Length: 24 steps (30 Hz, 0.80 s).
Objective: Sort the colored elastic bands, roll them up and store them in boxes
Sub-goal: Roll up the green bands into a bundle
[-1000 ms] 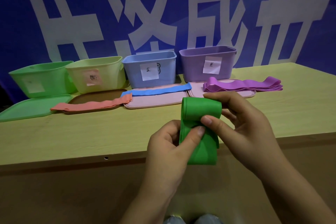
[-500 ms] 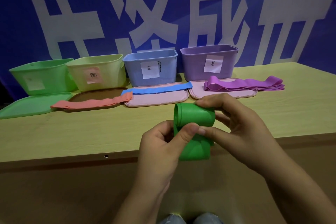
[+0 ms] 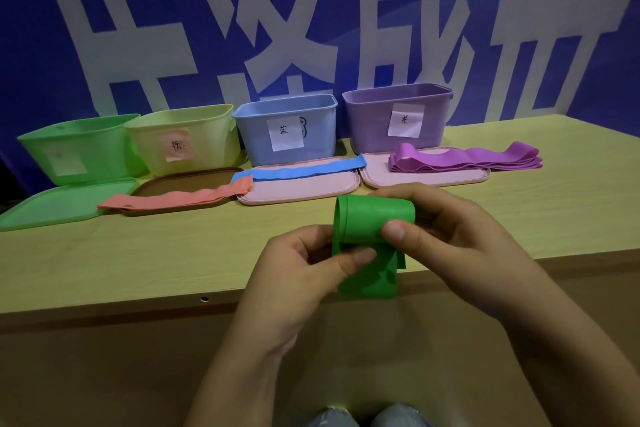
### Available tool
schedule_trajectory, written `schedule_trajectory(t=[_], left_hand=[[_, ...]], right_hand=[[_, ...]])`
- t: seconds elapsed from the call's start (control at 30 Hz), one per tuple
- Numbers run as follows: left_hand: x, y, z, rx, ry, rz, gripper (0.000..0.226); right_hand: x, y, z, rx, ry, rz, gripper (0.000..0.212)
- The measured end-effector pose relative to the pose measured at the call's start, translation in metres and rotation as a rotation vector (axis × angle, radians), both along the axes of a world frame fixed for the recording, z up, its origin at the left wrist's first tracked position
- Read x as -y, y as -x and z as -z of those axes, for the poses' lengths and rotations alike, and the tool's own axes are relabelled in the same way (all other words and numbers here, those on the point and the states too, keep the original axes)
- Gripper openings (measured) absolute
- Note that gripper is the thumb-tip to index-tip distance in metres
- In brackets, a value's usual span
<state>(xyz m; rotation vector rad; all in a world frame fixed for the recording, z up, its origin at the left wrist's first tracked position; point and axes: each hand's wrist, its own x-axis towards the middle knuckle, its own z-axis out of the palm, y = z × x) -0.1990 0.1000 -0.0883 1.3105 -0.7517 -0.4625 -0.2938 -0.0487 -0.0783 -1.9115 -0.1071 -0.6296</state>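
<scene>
A green elastic band (image 3: 370, 222), partly rolled into a thick coil with a short tail hanging below, is held over the table's front edge. My right hand (image 3: 457, 239) grips the coil from the right, thumb on its front. My left hand (image 3: 298, 274) pinches the hanging tail just under the coil. Behind, an orange band (image 3: 180, 199) lies on a brown lid, a blue band (image 3: 301, 172) on a pink lid and a stack of purple bands (image 3: 464, 161) on another pink lid.
Four open boxes line the back of the wooden table (image 3: 138, 253): green box (image 3: 79, 149), yellow box (image 3: 187, 139), blue box (image 3: 287, 128), purple box (image 3: 398, 114). A green lid (image 3: 52, 204) lies at far left. A blue banner wall stands behind.
The coil has grown as both hands rolled the band up, and the hanging tail has become shorter. The hands have shifted slightly left.
</scene>
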Motion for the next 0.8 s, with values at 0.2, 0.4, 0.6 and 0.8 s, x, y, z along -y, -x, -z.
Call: schedule_trajectory(t=[0.2,0.4,0.6,0.8], left_hand=[[0.0,0.0,0.005,0.017,0.018,0.014,0.02],[0.006,0.003,0.009,-0.009,0.027,-0.073,0.018],[0.008,0.009,0.004,0.056,0.03,-0.083,0.018],[0.003,0.003,0.002,0.049,0.009,-0.025,0.018]], right_hand=[[0.0,0.002,-0.004,0.077,-0.135,-0.005,0.023],[-0.003,-0.001,0.002,0.092,-0.066,0.025,0.025],[-0.008,-0.007,0.013,0.239,0.059,0.129,0.036],[-0.006,-0.011,0.014,0.243,0.089,0.144,0.035]])
